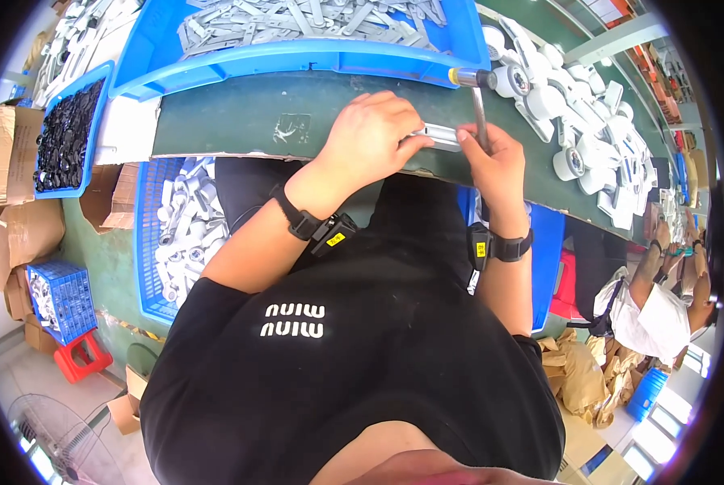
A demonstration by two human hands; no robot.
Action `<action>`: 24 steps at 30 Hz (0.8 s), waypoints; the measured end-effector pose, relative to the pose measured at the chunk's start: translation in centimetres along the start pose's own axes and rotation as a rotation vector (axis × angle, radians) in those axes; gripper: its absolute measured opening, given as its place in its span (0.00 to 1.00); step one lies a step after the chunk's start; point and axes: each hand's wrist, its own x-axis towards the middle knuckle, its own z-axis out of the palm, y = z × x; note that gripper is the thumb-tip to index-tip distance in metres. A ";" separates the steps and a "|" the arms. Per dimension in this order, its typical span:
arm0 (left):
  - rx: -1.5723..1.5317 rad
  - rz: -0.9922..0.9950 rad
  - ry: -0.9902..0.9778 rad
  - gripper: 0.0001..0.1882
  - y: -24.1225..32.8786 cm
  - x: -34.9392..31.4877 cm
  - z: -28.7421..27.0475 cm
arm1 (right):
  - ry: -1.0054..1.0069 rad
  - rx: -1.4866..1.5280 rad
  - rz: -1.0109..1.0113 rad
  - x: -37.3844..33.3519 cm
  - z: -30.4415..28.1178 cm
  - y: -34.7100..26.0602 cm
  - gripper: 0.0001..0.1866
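Observation:
Near the front edge of the green worktable, my left hand pinches one end of a narrow, pale grey bar-shaped part. The fingers of my right hand are closed around the lower shaft of a small hammer, and its thumb lies at the other end of the part. The hammer stands nearly upright in view, with a metal shaft and a yellow and black head. Its lower end is hidden in my right hand.
A blue tray of flat grey strips stands beyond my hands. White round-ended parts are heaped at right. A blue tray of black pieces sits at left, above a blue crate of white parts. Another person's arm shows far right.

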 end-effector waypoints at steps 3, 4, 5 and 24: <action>0.027 -0.010 -0.024 0.13 0.1 0.0 -0.3 | 0.041 -0.083 -0.079 0.1 0.1 -0.2 0.11; 0.026 -0.007 -0.025 0.13 0.2 -0.1 -0.3 | 0.015 -0.164 -0.084 0.2 -0.2 -0.1 0.13; 0.054 -0.003 -0.026 0.12 0.3 -0.2 -0.3 | -0.011 -0.246 -0.089 0.2 -0.4 0.0 0.14; 0.202 -0.026 -0.149 0.05 3.5 0.7 2.0 | -0.055 -0.196 -0.127 -0.3 -0.4 1.3 0.14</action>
